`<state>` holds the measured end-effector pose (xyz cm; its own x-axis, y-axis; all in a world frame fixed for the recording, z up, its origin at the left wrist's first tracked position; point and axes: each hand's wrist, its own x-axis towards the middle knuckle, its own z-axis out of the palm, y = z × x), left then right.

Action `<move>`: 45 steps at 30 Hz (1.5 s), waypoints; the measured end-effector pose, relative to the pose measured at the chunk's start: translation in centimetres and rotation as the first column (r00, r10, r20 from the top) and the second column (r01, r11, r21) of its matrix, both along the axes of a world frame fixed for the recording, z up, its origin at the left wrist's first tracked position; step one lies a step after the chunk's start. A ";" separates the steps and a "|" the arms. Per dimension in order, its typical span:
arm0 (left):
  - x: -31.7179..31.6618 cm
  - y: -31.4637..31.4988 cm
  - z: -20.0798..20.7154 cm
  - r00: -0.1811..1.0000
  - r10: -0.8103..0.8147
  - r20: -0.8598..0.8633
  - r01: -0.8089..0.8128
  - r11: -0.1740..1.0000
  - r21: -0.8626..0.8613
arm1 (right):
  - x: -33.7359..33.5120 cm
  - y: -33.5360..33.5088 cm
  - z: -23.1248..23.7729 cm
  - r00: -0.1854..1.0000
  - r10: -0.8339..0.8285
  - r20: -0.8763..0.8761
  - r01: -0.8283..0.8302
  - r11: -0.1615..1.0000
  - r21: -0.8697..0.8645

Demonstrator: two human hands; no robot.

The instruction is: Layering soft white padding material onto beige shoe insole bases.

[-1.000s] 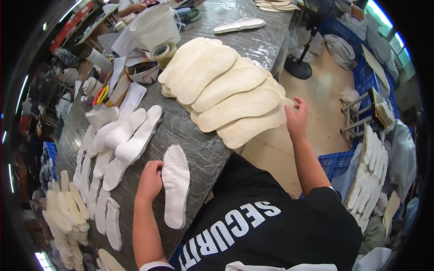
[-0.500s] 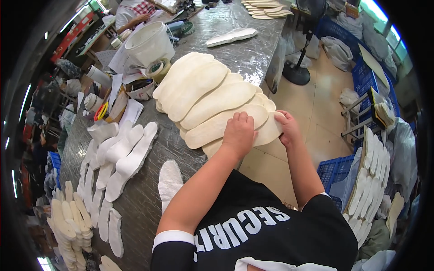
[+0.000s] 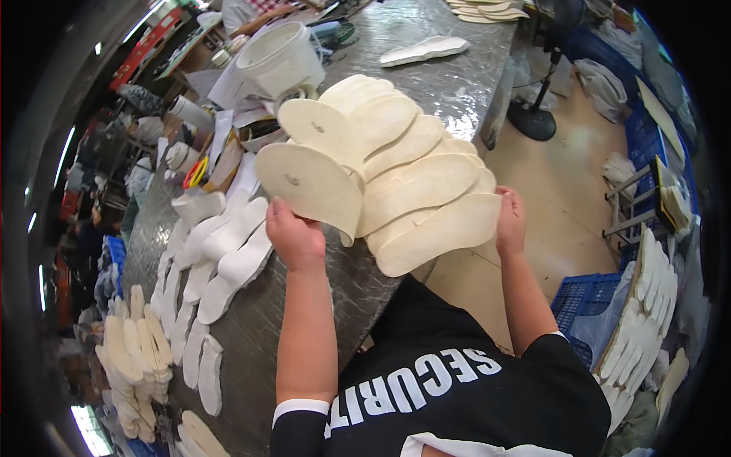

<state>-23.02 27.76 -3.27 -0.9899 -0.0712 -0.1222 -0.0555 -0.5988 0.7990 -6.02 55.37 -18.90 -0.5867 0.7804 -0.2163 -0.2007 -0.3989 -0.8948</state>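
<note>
- The cream insoles (image 3: 422, 183) lie overlapped in a pile on the grey table (image 3: 251, 350) — smooth, pale, round-ended.
- At the pile's left, one lifted insole (image 3: 304, 179) curves upward, a small dark mark on its face.
- My left fingertips are hidden beneath it.
- My left hand (image 3: 297, 242) pinches its near edge, thumb on top.
- My right hand (image 3: 511, 221) meets the nearest insole's right end, fingers bent — whether they grip, I cannot tell.

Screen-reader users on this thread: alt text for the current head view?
Left hand grips a bent cream insole; right hand is at the right end of an overlapping cream pile. White insoles lie to the left on the dark table.
</note>
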 end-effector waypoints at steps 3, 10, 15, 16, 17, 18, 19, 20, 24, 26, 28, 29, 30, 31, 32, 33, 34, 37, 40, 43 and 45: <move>0.8 -0.2 -1.8 0.963 -0.205 -0.173 0.180 0.972 -0.151 | -0.5 -2.6 6.6 0.744 -0.640 0.191 -0.124 0.149 0.981; 4.8 2.3 -0.9 0.817 -0.478 -0.322 0.110 0.678 -0.727 | -9.4 -6.6 14.7 0.998 0.007 0.061 -0.051 0.656 0.753; 3.0 -2.2 -1.0 0.932 -0.221 -0.288 0.096 0.915 -0.391 | -9.6 -5.0 9.5 0.932 -0.311 0.186 -0.098 0.277 0.956; 2.6 -3.6 -0.1 0.933 -0.175 -0.315 0.093 0.962 -0.257 | -8.6 -5.7 9.9 0.959 -0.282 0.039 0.035 0.253 0.967; 2.6 -5.1 1.7 0.934 -0.124 -0.335 0.087 0.988 -0.125 | -7.5 -7.1 11.0 0.995 -0.097 0.038 0.002 0.386 0.922; 3.3 -5.8 4.4 0.938 -0.115 -0.327 0.066 0.986 -0.155 | -6.4 -8.1 12.4 0.997 0.074 0.022 -0.056 0.505 0.861; 3.7 -6.9 5.8 0.911 -0.178 -0.372 0.116 0.976 -0.183 | -5.9 -9.4 13.8 0.935 0.355 0.017 -0.224 0.551 0.804; 4.4 -7.2 7.2 0.922 -0.159 -0.352 0.093 0.976 -0.198 | -5.8 -11.4 15.3 0.795 0.606 -0.021 -0.395 0.545 0.740; 6.0 -6.7 8.4 0.890 -0.301 -0.343 -0.033 0.708 -0.705 | -6.1 -18.9 18.8 0.336 0.889 -0.311 -0.840 0.432 0.329; 6.6 -7.8 7.3 0.901 -0.307 -0.307 0.008 0.718 -0.696 | -7.3 -21.0 17.5 0.324 0.824 -0.465 -0.900 0.420 0.117; 8.4 -10.5 6.2 0.823 -0.394 -0.409 -0.202 0.469 -0.860 | -7.6 -23.0 17.4 0.546 0.511 -0.663 -0.837 0.360 -0.412; 9.3 -11.2 5.5 0.828 -0.391 -0.403 -0.200 0.465 -0.862 | -7.8 -24.0 17.0 0.575 0.466 -0.672 -0.818 0.350 -0.457; 10.2 -11.7 5.0 0.830 -0.438 -0.346 -0.252 0.260 -0.932 | -7.4 -24.7 16.7 0.580 0.467 -0.667 -0.814 0.347 -0.465; 11.2 -12.2 4.6 0.837 -0.471 -0.280 -0.298 0.037 -0.954 | -6.9 -25.6 16.2 0.521 0.564 -0.641 -0.852 0.308 -0.422; 11.9 -13.0 4.6 0.841 -0.467 -0.271 -0.290 0.033 -0.957 | -6.5 -26.2 15.5 0.456 0.653 -0.605 -0.886 0.264 -0.382; 12.3 -14.0 4.9 0.897 -0.409 -0.170 -0.225 -0.090 -0.970 | -6.3 -26.8 13.2 0.348 0.796 -0.495 -0.928 0.368 -0.059; 13.0 -15.7 5.3 0.945 -0.319 -0.073 -0.148 -0.216 -0.965 | -6.5 -26.5 13.0 0.342 0.796 -0.500 -0.931 0.358 -0.066; 15.0 -22.1 4.9 0.966 -0.256 0.036 0.014 -0.087 -0.996 | -7.6 -24.3 11.0 0.527 0.784 0.329 -0.717 0.202 0.667; 16.7 -24.7 4.1 0.967 -0.205 0.153 0.213 0.312 -0.926 | -8.1 -23.4 9.2 0.486 0.765 0.423 -0.847 0.295 0.442; 17.5 -25.3 3.3 0.938 -0.290 0.190 0.289 0.351 -0.891 | -6.6 -23.4 8.7 0.452 0.743 0.493 -0.778 0.058 0.626; 17.9 -25.4 3.3 0.931 -0.308 0.195 0.290 0.302 -0.908 | -5.2 -22.9 9.2 0.331 0.798 0.503 -0.868 0.049 0.494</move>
